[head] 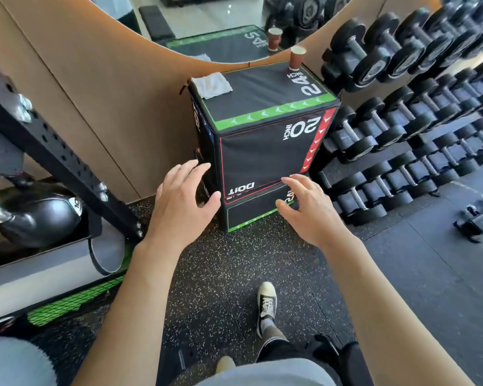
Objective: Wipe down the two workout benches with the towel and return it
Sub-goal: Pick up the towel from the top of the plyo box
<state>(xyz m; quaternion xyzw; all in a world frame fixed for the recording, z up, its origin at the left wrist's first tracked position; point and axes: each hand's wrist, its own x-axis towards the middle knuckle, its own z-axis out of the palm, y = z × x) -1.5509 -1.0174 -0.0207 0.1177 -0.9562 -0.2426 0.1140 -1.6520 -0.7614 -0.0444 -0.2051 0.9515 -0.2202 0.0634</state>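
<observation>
A white folded towel (pixel 212 85) lies on the far left corner of a black padded plyo box (pixel 262 115) that stands against the wall. My left hand (pixel 181 201) and my right hand (pixel 307 207) are held out in front of the box's lower face, fingers relaxed and spread, holding nothing. Both hands are well below the towel and apart from it. A black bench (pixel 155 22) shows only as a reflection in the mirror above the box.
A brown paper cup (pixel 296 58) stands on the box's far right corner. A dumbbell rack (pixel 402 107) fills the right side. A black steel rack upright (pixel 53 151) and a kettlebell (pixel 37 215) sit on the left. Speckled rubber floor (pixel 221 274) lies underfoot.
</observation>
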